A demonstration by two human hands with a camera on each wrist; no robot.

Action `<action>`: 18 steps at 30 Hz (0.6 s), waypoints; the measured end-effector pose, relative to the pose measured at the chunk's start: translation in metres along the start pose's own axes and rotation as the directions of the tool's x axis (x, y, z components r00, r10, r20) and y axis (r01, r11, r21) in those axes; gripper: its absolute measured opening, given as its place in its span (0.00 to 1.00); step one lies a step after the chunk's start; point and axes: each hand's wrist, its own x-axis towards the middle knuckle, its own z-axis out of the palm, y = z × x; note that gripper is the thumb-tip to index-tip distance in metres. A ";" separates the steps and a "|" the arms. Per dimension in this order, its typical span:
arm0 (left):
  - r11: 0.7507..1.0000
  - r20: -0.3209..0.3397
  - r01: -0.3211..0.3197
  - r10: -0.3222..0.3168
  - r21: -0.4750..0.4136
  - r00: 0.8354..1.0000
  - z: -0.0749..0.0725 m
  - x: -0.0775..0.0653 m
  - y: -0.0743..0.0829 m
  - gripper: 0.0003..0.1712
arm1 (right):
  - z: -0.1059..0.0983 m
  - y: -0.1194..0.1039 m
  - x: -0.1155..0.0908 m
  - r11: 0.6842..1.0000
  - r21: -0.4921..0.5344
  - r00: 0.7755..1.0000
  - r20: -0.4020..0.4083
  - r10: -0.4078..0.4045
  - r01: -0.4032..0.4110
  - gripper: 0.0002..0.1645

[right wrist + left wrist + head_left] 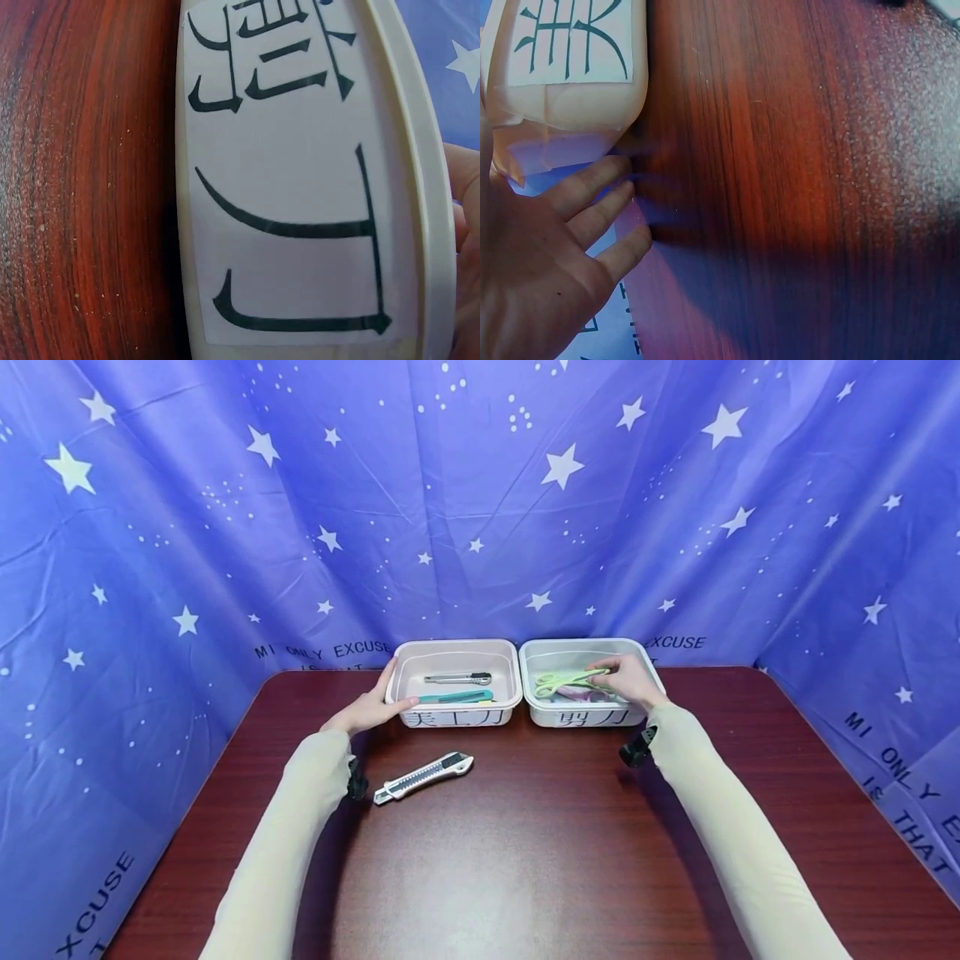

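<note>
In the head view my right hand (632, 677) reaches over the right box and pinches green scissors (566, 678) by one end, above purple-handled scissors (581, 693). In the right wrist view only part of the right hand (465, 184) shows behind the box rim; the scissors are hidden there. My left hand (372, 704) rests against the left box (512, 695) at its left corner, thumb along the front rim. The left wrist view shows the left hand (547, 262) with its fingers fairly straight beside that box.
Inside the left box lie a grey utility knife (459, 678) and a teal one (456, 697). A white utility knife (424, 778) lies on the brown table (525, 843) in front. The right box (543, 717) stands against the left one. A starry blue curtain (450, 485) hangs behind.
</note>
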 end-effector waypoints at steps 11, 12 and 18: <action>0.999 -0.015 0.019 -0.019 0.034 1.000 -0.001 -0.001 0.003 0.55 | 0.006 -0.002 0.002 0.999 -0.037 0.999 -0.028 -0.033 0.032 0.16; 0.999 -0.016 0.021 -0.021 0.037 1.000 -0.001 -0.001 0.003 0.55 | 0.005 -0.003 0.001 0.998 -0.053 0.999 -0.024 -0.036 0.035 0.16; 0.999 -0.013 0.015 -0.014 0.030 1.000 -0.001 -0.002 0.003 0.55 | 0.005 -0.004 -0.002 1.000 -0.023 0.999 -0.039 -0.015 0.014 0.18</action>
